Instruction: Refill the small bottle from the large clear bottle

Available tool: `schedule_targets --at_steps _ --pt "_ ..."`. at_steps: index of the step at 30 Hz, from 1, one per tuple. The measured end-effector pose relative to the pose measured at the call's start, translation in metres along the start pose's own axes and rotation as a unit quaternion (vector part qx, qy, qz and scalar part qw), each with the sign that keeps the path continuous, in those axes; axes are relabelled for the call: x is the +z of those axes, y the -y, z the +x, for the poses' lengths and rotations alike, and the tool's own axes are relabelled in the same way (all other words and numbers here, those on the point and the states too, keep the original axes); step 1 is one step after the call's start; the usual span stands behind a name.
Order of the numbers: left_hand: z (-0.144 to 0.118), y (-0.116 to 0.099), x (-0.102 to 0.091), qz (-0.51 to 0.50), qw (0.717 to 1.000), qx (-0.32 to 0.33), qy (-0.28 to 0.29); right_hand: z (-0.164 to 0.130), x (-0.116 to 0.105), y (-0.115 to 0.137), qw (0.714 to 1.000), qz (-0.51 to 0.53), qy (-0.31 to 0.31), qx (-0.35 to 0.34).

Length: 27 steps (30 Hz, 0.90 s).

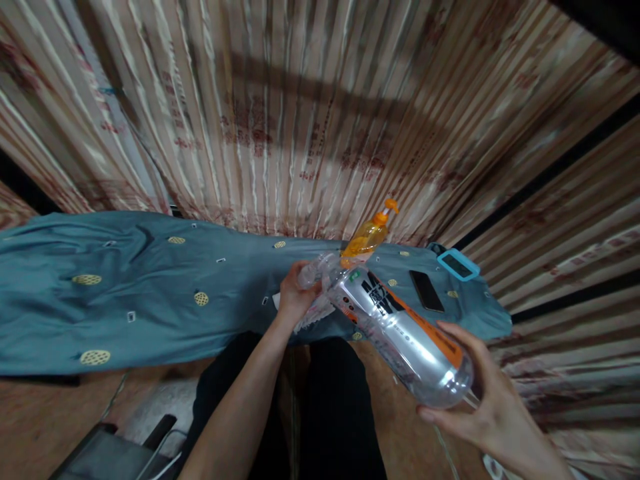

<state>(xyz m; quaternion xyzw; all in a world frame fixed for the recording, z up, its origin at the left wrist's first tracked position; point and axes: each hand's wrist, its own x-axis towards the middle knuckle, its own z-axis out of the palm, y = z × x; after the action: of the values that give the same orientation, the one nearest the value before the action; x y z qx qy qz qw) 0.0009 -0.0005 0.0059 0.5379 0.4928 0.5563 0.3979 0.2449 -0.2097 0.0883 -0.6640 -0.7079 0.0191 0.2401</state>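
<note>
Holding a clear, silver-labelled bottle point(397, 332) slantwise over the near edge of the desk point(160, 287), the left hand point(294, 295) grasps its neck end, the right hand point(493, 405) its base, near a pump bottle point(371, 230) of amber liquid point(357, 249).

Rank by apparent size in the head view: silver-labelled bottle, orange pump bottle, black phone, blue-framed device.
1. Silver-labelled bottle
2. Orange pump bottle
3. Black phone and blue-framed device: too alike to rank.

Looks like a home to me: pleated beige fabric curtains with reddish prints point(310, 133) hang behind a long table point(165, 327) draped in teal, yellow-patterned cloth point(40, 267).
</note>
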Motion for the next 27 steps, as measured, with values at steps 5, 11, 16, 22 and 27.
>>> schedule_targets --at_steps 5,11,16,22,27 --pt "0.0 0.0 -0.001 0.001 1.0 0.001 0.0 0.0 0.001 0.002 1.0 0.013 -0.009 0.006" --pt "0.0 -0.001 -0.002 0.007 1.0 0.005 0.007 0.0 0.004 0.003 0.996 0.072 -0.031 0.036" --pt "-0.001 -0.001 -0.002 0.008 1.0 0.01 0.009 -0.001 0.006 0.003 0.989 0.13 -0.043 0.061" --pt "-0.001 0.001 -0.002 0.015 1.0 0.019 0.012 -0.005 0.013 -0.003 0.978 0.179 -0.065 0.085" --pt "-0.001 0.002 -0.002 0.007 1.0 0.02 0.015 -0.004 0.015 -0.005 0.974 0.199 -0.073 0.083"
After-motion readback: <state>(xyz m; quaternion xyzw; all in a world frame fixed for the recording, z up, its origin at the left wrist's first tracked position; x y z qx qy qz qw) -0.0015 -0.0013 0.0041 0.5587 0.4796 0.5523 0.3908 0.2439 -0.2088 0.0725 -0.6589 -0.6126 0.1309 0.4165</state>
